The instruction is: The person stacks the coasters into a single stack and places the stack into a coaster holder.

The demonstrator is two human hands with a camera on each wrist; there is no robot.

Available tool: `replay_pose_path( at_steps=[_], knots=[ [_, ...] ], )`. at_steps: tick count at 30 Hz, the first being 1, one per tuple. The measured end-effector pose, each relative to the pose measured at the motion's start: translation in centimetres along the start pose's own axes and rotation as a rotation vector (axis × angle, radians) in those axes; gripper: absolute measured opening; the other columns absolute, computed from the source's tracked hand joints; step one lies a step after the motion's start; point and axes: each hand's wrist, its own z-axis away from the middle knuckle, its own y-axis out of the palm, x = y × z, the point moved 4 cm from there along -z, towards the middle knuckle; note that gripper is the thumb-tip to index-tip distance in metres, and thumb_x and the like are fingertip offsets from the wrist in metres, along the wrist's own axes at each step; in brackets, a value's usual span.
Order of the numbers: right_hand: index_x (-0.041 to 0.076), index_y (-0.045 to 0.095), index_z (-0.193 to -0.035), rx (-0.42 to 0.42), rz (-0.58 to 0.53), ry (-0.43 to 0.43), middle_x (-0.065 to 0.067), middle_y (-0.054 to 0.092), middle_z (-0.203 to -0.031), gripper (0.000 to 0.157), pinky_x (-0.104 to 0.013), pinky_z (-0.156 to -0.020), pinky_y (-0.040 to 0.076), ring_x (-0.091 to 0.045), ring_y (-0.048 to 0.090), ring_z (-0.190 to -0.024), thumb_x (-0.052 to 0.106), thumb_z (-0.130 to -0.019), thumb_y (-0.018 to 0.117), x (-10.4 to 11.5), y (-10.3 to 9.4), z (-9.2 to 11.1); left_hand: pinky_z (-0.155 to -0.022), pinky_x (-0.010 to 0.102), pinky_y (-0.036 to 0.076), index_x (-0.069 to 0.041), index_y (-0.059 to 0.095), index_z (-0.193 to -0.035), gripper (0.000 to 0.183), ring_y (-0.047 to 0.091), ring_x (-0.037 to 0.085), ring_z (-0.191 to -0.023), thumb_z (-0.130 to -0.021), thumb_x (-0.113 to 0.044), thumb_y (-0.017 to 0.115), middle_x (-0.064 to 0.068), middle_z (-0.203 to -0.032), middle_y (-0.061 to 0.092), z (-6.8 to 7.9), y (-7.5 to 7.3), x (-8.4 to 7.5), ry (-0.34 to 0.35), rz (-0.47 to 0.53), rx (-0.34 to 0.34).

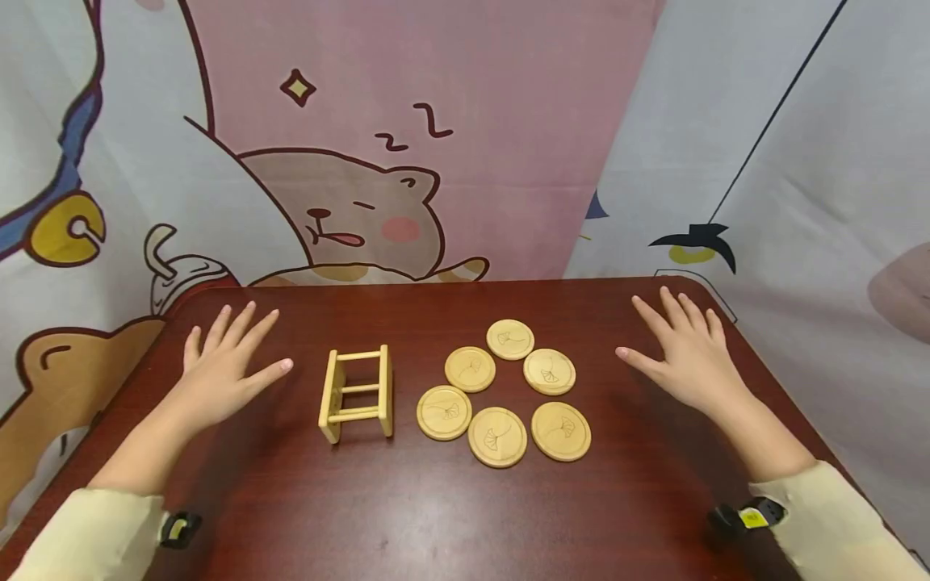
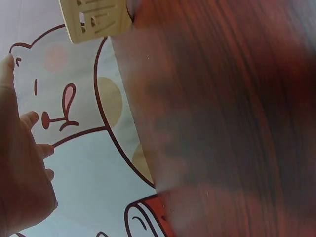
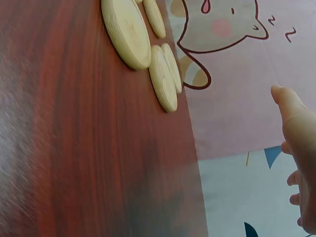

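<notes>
Several round wooden coasters (image 1: pixel 497 436), each with a ginkgo leaf engraved on it, lie flat and apart from one another near the middle of the table. To their left stands a small wooden coaster rack (image 1: pixel 387 391) made of two side panels joined by dowels. My left hand (image 1: pixel 221 367) hovers left of the rack, fingers spread, touching nothing. On the other side, my right hand (image 1: pixel 690 359) is held over the table to the right of the coasters, also spread and holding nothing. The right wrist view shows some coasters (image 3: pixel 127 32) edge-on; the left wrist view catches a rack panel (image 2: pixel 96 19).
The dark red-brown wooden table (image 1: pixel 407 516) has rounded far corners. Behind it and at both sides hangs a printed cloth (image 1: pixel 508 145) with cartoon animals. Each cream sleeve (image 1: pixel 102 532) has a dark band with a small device at the wrist.
</notes>
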Motion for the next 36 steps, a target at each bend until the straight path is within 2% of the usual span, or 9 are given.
replay_pose_path(
  at_steps=[9,18,29,36],
  knots=[
    [0.014,0.032,-0.150,-0.051,-0.058,-0.060,-0.027,0.021,-0.152,0.083,-0.060,-0.107,0.000,-0.043,0.013,-0.139,0.055,-0.085,0.064,1.9,0.6,1.3,-0.101,0.064,-0.011,-0.019,0.021,-0.154,0.079,-0.005,0.037,-0.142,-0.091,-0.050,0.058,0.018,-0.157,0.013,0.2,1.1,-1.7,0.082,0.084,-0.053],
    [0.014,0.037,-0.148,-0.074,-0.155,-0.120,-0.025,0.025,-0.151,0.083,-0.055,-0.110,0.005,-0.048,0.024,-0.133,0.050,-0.081,0.071,3.8,2.1,2.8,-0.101,0.066,-0.005,-0.019,0.024,-0.153,0.081,0.003,0.038,-0.142,-0.087,-0.037,0.068,0.017,-0.156,0.017,0.0,2.7,-2.7,0.166,0.221,-0.081],
    [0.017,0.042,-0.146,-0.064,-0.268,-0.177,-0.019,0.034,-0.147,0.082,-0.065,-0.096,0.025,-0.045,0.031,-0.130,0.042,-0.077,0.078,5.6,4.0,4.2,-0.100,0.068,0.002,-0.018,0.024,-0.153,0.087,0.006,0.038,-0.142,-0.082,-0.028,0.074,0.017,-0.156,0.017,0.2,4.5,-3.2,0.214,0.382,-0.043],
    [0.012,0.046,-0.142,-0.027,-0.322,-0.200,-0.016,0.039,-0.144,0.080,-0.064,-0.093,0.028,-0.040,0.036,-0.128,0.042,-0.076,0.080,6.5,5.0,4.9,-0.098,0.071,0.005,-0.015,0.024,-0.153,0.095,0.010,0.043,-0.140,-0.076,-0.024,0.079,0.020,-0.155,0.018,0.2,5.2,-3.1,0.255,0.482,-0.001]
  ],
)
